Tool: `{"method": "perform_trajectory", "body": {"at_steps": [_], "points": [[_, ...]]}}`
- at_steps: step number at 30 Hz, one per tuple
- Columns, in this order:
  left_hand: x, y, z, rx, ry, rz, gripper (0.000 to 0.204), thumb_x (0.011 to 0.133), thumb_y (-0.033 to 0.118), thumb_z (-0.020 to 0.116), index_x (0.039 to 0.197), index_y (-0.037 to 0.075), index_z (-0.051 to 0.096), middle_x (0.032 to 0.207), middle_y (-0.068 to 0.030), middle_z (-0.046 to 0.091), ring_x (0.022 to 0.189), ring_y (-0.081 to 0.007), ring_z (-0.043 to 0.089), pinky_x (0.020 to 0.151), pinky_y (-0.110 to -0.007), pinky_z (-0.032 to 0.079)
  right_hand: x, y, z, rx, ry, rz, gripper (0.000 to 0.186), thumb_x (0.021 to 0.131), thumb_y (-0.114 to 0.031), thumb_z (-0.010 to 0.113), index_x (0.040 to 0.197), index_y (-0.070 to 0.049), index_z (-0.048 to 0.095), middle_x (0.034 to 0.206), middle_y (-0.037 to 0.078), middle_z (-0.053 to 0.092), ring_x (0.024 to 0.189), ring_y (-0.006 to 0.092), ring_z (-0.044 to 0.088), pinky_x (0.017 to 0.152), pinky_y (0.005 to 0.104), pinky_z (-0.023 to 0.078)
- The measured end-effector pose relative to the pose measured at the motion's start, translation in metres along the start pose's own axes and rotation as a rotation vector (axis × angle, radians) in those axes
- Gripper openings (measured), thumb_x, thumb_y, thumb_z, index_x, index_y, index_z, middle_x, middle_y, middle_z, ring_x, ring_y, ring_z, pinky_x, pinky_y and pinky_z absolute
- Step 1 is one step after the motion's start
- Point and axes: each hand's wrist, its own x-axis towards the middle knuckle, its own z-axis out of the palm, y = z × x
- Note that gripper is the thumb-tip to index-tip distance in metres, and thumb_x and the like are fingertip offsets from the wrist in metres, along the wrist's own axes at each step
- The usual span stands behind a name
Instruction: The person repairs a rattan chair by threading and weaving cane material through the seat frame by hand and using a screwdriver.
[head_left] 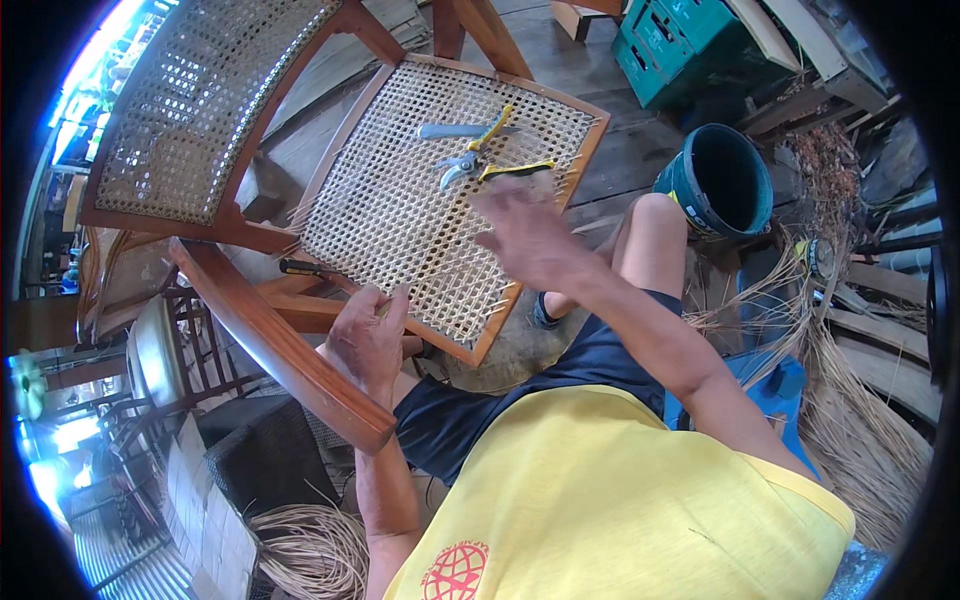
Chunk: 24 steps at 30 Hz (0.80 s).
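A chair's woven cane seat (400, 230) lies in its wooden frame. My left hand (365, 330) is curled at the seat's near left edge, closed on something too small to make out. Beside it a slim black-handled tool (308, 268) lies along the frame. My right hand (515, 230), blurred, hovers over the seat's right part, thumb and fingers apart, close to yellow-handled pruning shears (465, 165). A pale flat blade (450, 130) lies partly under the shears. Loose cane ends stick out along the seat's right edge.
A cane chair back (165, 135) and wooden armrest (280, 340) flank the left side. My bare knee is beside a dark green bucket (730, 180). Green crates (670, 55) stand behind. Cane strands (860, 420) heap at right, with a coil (310, 540) lower left.
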Motion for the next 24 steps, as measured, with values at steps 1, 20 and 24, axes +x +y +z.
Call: {"method": "perform_trajectory", "body": {"at_steps": [1, 20, 24], "points": [[0.000, 0.002, -0.002, 0.013, 0.042, 0.101, 0.034, 0.089, 0.034, 0.075, 0.079, 0.002, 0.068, 0.069, -0.0132, 0.066, 0.063, -0.0269, 0.063, 0.063, -0.038, 0.047, 0.010, -0.008, 0.011, 0.002, 0.000, -0.004, 0.042, 0.099, -0.026, 0.062, 0.136, -0.008, 0.056, 0.128, 0.017, 0.063, 0.124, 0.0325, 0.058, 0.104, 0.0464, 0.044], [0.006, 0.020, 0.117, 0.087, -0.550, 0.140, 0.028, 0.100, 0.027, 0.051, 0.108, 0.004, 0.063, 0.098, -0.0268, 0.070, 0.096, -0.0452, 0.068, 0.084, -0.055, 0.052, -0.011, 0.065, 0.043, 0.107, -0.289, 0.096, 0.019, 0.089, -0.026, 0.070, 0.087, -0.008, 0.071, 0.094, 0.013, 0.069, 0.094, 0.0324, 0.067, 0.080, 0.0495, 0.048], [0.017, 0.035, 0.112, 0.215, -0.564, 0.138, 0.026, 0.097, 0.024, 0.053, 0.105, 0.003, 0.067, 0.100, -0.0250, 0.072, 0.098, -0.0420, 0.070, 0.087, -0.053, 0.054, -0.009, 0.072, 0.041, 0.190, -0.247, 0.164, 0.018, 0.089, -0.024, 0.071, 0.087, -0.006, 0.073, 0.092, 0.014, 0.069, 0.091, 0.0328, 0.068, 0.082, 0.0473, 0.049]]}}
